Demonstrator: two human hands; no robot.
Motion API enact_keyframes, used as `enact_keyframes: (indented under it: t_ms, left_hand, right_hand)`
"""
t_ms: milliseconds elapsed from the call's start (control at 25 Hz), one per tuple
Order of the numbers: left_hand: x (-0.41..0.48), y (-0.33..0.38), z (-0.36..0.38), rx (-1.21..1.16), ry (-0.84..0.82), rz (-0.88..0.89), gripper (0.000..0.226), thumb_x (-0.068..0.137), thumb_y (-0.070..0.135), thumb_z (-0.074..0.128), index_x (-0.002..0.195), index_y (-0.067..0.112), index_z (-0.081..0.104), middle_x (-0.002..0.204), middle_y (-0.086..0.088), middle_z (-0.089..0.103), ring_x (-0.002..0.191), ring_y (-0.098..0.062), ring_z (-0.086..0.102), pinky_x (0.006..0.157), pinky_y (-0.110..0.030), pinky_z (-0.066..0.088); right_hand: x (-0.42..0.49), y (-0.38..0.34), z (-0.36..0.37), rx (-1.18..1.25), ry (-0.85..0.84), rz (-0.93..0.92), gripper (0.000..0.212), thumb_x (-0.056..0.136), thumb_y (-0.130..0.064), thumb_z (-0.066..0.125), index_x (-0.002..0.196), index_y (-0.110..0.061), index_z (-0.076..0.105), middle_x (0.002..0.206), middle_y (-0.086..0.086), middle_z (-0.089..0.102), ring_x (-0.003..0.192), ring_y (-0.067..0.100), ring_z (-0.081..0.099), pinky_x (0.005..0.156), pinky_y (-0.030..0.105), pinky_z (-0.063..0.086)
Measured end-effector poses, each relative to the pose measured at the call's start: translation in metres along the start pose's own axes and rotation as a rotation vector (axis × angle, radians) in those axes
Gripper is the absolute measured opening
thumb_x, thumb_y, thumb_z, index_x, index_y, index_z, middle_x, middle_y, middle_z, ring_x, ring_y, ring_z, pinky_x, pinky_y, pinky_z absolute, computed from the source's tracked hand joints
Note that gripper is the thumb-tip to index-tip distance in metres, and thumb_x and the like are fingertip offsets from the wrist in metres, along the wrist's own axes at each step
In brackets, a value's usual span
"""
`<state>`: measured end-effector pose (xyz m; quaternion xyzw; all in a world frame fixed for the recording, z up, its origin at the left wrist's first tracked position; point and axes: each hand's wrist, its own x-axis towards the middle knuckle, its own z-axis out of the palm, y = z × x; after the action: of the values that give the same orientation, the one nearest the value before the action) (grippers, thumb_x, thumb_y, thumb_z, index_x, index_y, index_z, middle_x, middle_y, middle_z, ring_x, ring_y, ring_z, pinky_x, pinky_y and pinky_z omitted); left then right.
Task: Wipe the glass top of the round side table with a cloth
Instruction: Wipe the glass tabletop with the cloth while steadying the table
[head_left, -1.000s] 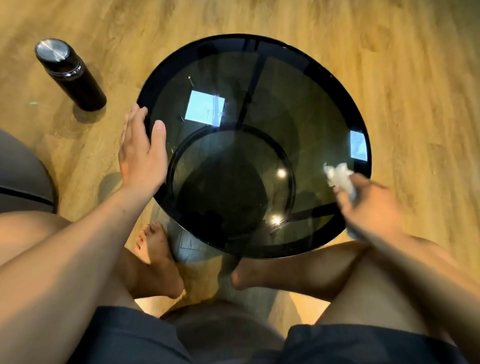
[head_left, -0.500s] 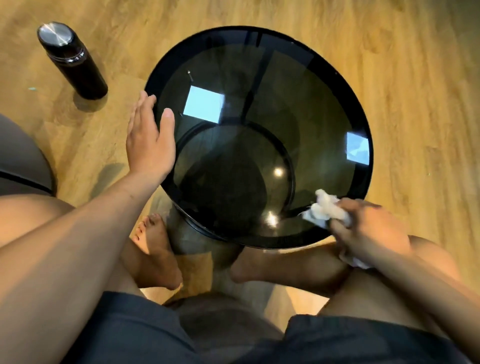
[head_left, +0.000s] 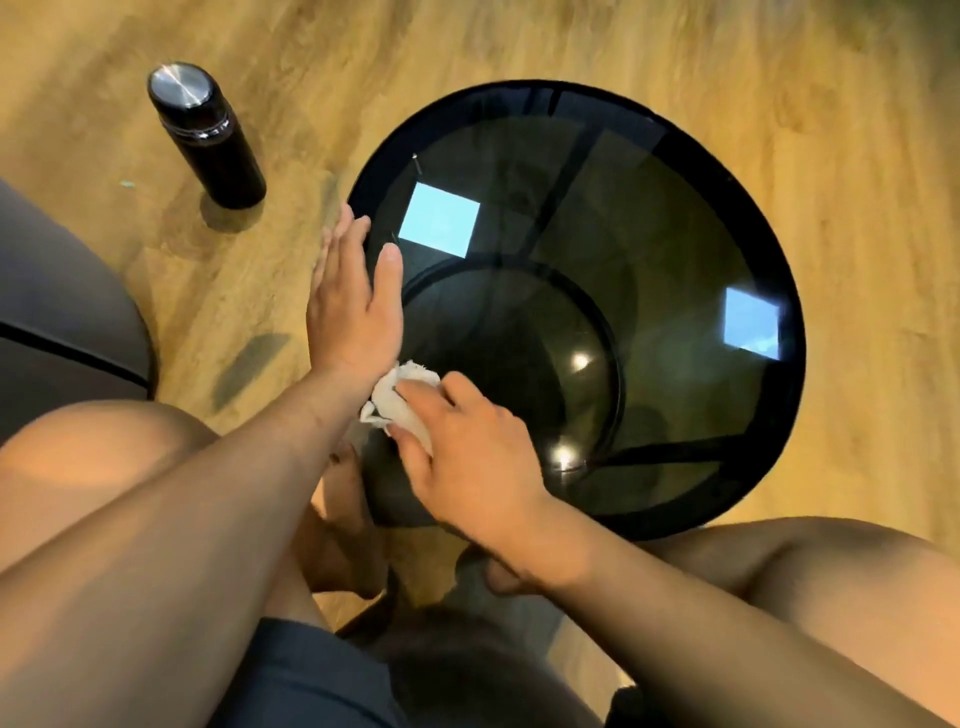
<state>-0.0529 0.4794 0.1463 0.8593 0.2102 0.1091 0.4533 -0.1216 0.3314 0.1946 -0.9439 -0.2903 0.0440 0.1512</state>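
Pressing white cloth on glass top with right hand, left hand flat, fingers spread, black flask capped.

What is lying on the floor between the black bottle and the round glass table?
Nothing: the head view shows only bare wooden floor between the black bottle and the glass table. The left hand rests on the table's near-left rim, below that stretch.
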Motion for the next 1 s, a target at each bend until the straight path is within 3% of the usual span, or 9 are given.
enact_keyframes:
  t_ms: [120, 320, 400, 440, 560, 720, 800, 880, 1000]
  left_hand:
    - [0.002, -0.002, -0.001, -0.008, 0.019, -0.017, 0.055, 0.101, 0.043, 0.027, 0.151, 0.02, 0.033, 0.164, 0.002, 0.023, 0.151, -0.016, 0.018, 0.123, -0.041, 0.015]
    - [0.002, -0.001, 0.0, -0.021, 0.005, -0.02, 0.054, 0.102, 0.039, 0.029, 0.151, 0.019, 0.033, 0.164, 0.003, 0.022, 0.15, -0.014, 0.018, 0.122, -0.037, 0.015]
    - [0.003, 0.0, 0.0, -0.038, 0.009, -0.026, 0.055, 0.101, 0.041, 0.029, 0.151, 0.019, 0.033, 0.164, 0.003, 0.023, 0.15, -0.013, 0.02, 0.122, -0.035, 0.015]
    - [0.004, 0.0, -0.001, -0.044, 0.009, -0.034, 0.056, 0.1, 0.041, 0.028, 0.152, 0.019, 0.033, 0.164, 0.004, 0.023, 0.15, -0.013, 0.02, 0.122, -0.034, 0.016]
    - [0.004, 0.0, -0.002, -0.058, 0.0, -0.04, 0.056, 0.101, 0.041, 0.027, 0.152, 0.02, 0.033, 0.164, 0.005, 0.023, 0.15, -0.011, 0.02, 0.122, -0.035, 0.016]
    - [0.002, 0.003, -0.004, -0.091, -0.019, -0.054, 0.055, 0.101, 0.041, 0.027, 0.151, 0.021, 0.032, 0.164, 0.004, 0.022, 0.149, -0.01, 0.019, 0.123, -0.036, 0.015]
    - [-0.001, 0.004, -0.005, -0.155, -0.019, -0.074, 0.056, 0.099, 0.043, 0.027, 0.151, 0.024, 0.032, 0.164, 0.006, 0.022, 0.149, -0.009, 0.019, 0.122, -0.036, 0.016]
    - [-0.005, 0.003, -0.006, -0.185, -0.013, -0.102, 0.057, 0.098, 0.045, 0.026, 0.152, 0.028, 0.03, 0.164, 0.01, 0.02, 0.15, -0.01, 0.017, 0.123, -0.039, 0.015]
    - [-0.004, 0.001, -0.002, -0.132, -0.023, -0.107, 0.056, 0.099, 0.046, 0.024, 0.153, 0.032, 0.026, 0.165, 0.012, 0.017, 0.151, -0.011, 0.013, 0.123, -0.042, 0.012]
  right_hand:
    - [0.012, 0.072, -0.018, -0.153, -0.018, 0.021, 0.036, 0.088, -0.044, 0.043, 0.122, -0.032, 0.045, 0.091, 0.003, 0.054, 0.067, 0.027, 0.061, 0.053, 0.029, 0.033]
    - [0.069, 0.275, -0.098, -0.38, 0.017, 0.52, 0.034, 0.096, -0.046, 0.034, 0.114, -0.019, 0.046, 0.101, 0.026, 0.059, 0.089, 0.046, 0.06, 0.071, 0.047, 0.049]
    - [0.082, 0.311, -0.117, -0.325, 0.018, 0.703, 0.053, 0.095, -0.05, 0.021, 0.114, -0.01, 0.049, 0.106, 0.035, 0.06, 0.096, 0.051, 0.059, 0.084, 0.055, 0.049]
    - [0.089, 0.305, -0.114, -0.314, 0.047, 0.72, 0.05, 0.096, -0.045, 0.025, 0.113, -0.005, 0.05, 0.106, 0.037, 0.06, 0.098, 0.053, 0.059, 0.086, 0.055, 0.049]
    - [0.104, 0.232, -0.084, -0.253, 0.131, 0.617, 0.035, 0.097, -0.034, 0.044, 0.109, -0.002, 0.054, 0.1, 0.036, 0.063, 0.095, 0.054, 0.059, 0.082, 0.053, 0.048]
    - [0.077, 0.075, -0.025, -0.063, 0.016, 0.162, 0.035, 0.092, -0.036, 0.052, 0.118, -0.014, 0.059, 0.093, 0.019, 0.067, 0.081, 0.041, 0.065, 0.066, 0.043, 0.05]
    - [0.055, 0.016, -0.009, 0.021, -0.056, -0.041, 0.034, 0.089, -0.04, 0.056, 0.117, -0.021, 0.058, 0.089, 0.008, 0.063, 0.072, 0.032, 0.064, 0.055, 0.033, 0.04]
    - [0.055, 0.03, -0.011, 0.027, -0.101, -0.081, 0.036, 0.087, -0.046, 0.052, 0.121, -0.034, 0.049, 0.092, 0.002, 0.06, 0.075, 0.029, 0.064, 0.056, 0.032, 0.035]
    - [0.078, 0.129, -0.039, -0.114, -0.013, 0.088, 0.033, 0.088, -0.046, 0.046, 0.118, -0.035, 0.044, 0.098, 0.008, 0.063, 0.085, 0.038, 0.064, 0.061, 0.036, 0.04]
